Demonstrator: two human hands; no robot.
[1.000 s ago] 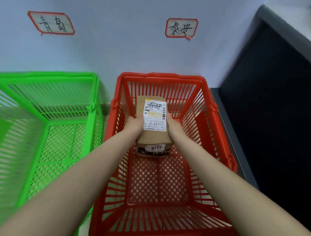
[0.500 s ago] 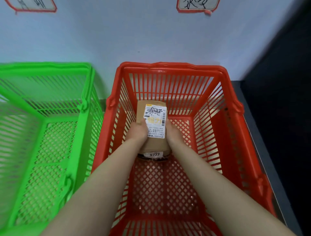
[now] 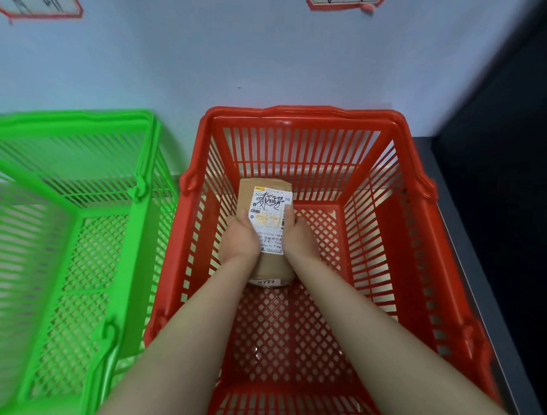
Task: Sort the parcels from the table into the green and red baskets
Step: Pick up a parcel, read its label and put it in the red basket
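Note:
A brown cardboard parcel (image 3: 268,189) with a white shipping label sits deep inside the red basket (image 3: 302,117), near its back wall and low over the mesh floor. My left hand (image 3: 239,237) grips its left side and my right hand (image 3: 299,237) grips its right side, thumbs lying on the label. Whether the parcel touches the floor I cannot tell. The green basket (image 3: 80,118) stands to the left of the red one and holds nothing that I can see.
Both baskets stand against a pale wall with two red-framed handwritten signs, one (image 3: 41,7) above the green basket and one (image 3: 346,3) above the red. A dark panel (image 3: 500,177) closes off the right side beside the red basket.
Both hands have lowered the parcel from rim height down into the red basket, toward its floor. The view has tilted down and closer.

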